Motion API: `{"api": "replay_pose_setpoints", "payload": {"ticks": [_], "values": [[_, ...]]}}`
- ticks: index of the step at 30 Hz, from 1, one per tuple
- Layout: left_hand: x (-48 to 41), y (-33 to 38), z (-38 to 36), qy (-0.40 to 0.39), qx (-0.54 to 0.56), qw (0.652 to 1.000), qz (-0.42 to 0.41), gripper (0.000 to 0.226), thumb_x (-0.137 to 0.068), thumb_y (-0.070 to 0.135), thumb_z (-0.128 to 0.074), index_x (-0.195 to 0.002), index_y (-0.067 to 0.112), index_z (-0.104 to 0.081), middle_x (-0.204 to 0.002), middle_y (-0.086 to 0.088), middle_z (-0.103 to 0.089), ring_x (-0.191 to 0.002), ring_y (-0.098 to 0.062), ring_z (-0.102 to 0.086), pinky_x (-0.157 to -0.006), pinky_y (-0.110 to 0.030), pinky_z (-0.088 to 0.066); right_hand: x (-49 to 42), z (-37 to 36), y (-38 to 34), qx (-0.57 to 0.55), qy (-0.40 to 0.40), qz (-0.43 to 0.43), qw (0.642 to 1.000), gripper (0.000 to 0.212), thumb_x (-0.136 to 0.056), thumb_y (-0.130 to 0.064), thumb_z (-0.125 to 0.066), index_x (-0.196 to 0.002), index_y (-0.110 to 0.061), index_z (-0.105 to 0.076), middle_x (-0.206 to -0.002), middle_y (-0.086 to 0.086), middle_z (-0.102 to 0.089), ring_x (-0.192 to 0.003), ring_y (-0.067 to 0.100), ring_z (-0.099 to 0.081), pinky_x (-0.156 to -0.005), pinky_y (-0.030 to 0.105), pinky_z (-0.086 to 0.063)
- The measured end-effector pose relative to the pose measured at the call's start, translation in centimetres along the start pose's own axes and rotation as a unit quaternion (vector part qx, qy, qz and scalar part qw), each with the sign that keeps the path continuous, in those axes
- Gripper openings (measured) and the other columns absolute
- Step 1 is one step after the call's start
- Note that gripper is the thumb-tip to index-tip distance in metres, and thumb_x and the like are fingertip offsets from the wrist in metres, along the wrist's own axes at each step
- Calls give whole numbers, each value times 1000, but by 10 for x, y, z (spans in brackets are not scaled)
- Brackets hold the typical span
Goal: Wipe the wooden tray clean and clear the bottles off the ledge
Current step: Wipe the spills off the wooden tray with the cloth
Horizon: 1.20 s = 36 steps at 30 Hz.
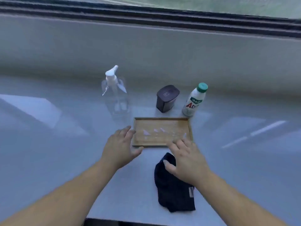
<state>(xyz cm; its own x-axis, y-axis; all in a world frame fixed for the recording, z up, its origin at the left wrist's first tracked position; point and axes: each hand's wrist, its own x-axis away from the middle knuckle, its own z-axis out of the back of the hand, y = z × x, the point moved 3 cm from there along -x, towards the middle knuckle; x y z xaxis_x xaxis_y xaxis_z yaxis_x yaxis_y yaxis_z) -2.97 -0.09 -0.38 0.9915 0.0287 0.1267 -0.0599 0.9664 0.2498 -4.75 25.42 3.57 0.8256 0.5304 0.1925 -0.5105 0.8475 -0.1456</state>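
View from above a pale window ledge [48,144], with the dark window frame [146,17] running along the far edge. A rectangular wooden tray [162,126] lies flat near the middle of the ledge; several small pale smears and droplets mark its floor. Behind its left corner stands a clear spray bottle [116,93] with a white trigger head. Behind its far edge stands a small dark lidded container [167,98], and just to the right of that a white drink bottle [194,100] with a green cap and a red-lettered label, upright, close to the tray's far right corner. A dark blue cloth [172,191] lies crumpled on the ledge in front of the tray. The person's left hand [118,149] is spread open, palm down, at the tray's near left corner, fingertips reaching its left rim; whether they touch cannot be told. The right hand [185,162] is likewise open and holds nothing, poised over the far end of the cloth, fingers extending to the tray's near right edge.
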Motion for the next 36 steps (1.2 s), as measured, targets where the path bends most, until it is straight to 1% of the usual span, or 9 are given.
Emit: {"api": "replay_pose_setpoints", "payload": {"ticks": [5,10,16,20,22,24,27,32,36], "values": [[10,-10,-39,1,2,1000,26,87,-82,73,-49,-145,13,-56,-158,-12,-49,-138,-36,-49,-113,-52,-39,38,-65,-14,-16,9,31,999,72,-70,-69,-64,-122,-18,-66,-109,0,-62,-100,29,-58,-85,43,-53],[2,-15,-58,24,17,999,40,89,-86,73,-44,-146,8,-54,-158,-14,-48,-141,-39,-47,-117,-57,-35,57,-103,-9,1,-3,16,1000,89,-62,-74,-68,-130,-16,-67,-128,8,-66,-117,37,-62,-95,53,-55],[-15,-20,-67,57,32,996,62,90,-87,75,-40,-150,12,-51,-160,-11,-47,-145,-35,-42,-121,-56,-29,53,-113,-5,-11,48,22,999,43,-77,-46,-62,-110,-19,-70,-116,5,-66,-102,36,-63,-80,46,-54],[-20,-19,-70,93,55,991,78,88,-87,75,-43,-152,16,-49,-159,-7,-48,-144,-31,-42,-120,-55,-29,43,-101,-2,-92,67,-24,993,32,-82,-37,-54,-105,-22,-70,-107,-5,-66,-90,27,-61,-74,39,-52],[-26,-17,-72,95,68,989,91,90,-87,78,-41,-153,18,-47,-161,-4,-45,-146,-28,-39,-122,-55,-25,36,-89,1,-235,61,-108,964,18,-85,-35,-52,-100,-34,-61,-105,-12,-62,-94,20,-58,-81,38,-51],[-33,-17,-74,93,63,989,92,91,-87,79,-41,-154,19,-46,-162,-4,-44,-147,-28,-37,-123,-54,-21,28,-77,6,-405,67,-175,895,11,-89,-31,-51,-90,-42,-52,-95,-7,-64,-90,19,-66,-75,44,-54],[-36,-19,-79,95,51,990,86,92,-86,81,-40,-153,19,-47,-160,-4,-47,-147,-28,-35,-123,-55,-19,15,-48,20,-467,161,-228,839,15,-90,-41,-53,-103,-44,-58,-93,-7,-68,-85,11,-70,-68,37,-53],[-38,-23,-85,96,34,991,86,104,-81,93,-31,-153,20,-48,-157,-1,-51,-145,-28,-37,-124,-54,-19,-26,-4,52,-397,269,-218,850,8,-91,-38,-56,-96,-43,-52,-93,-5,-61,-90,17,-63,-71,38,-47],[-40,-25,-87,99,37,991,84,108,-78,96,-32,-153,20,-48,-155,-1,-52,-145,-29,-38,-124,-54,-18,-78,-12,75,-303,199,-199,911,15,-89,-28,-57,-89,-42,-51,-91,2,-56,-89,32,-54,-79,47,-50]]}}
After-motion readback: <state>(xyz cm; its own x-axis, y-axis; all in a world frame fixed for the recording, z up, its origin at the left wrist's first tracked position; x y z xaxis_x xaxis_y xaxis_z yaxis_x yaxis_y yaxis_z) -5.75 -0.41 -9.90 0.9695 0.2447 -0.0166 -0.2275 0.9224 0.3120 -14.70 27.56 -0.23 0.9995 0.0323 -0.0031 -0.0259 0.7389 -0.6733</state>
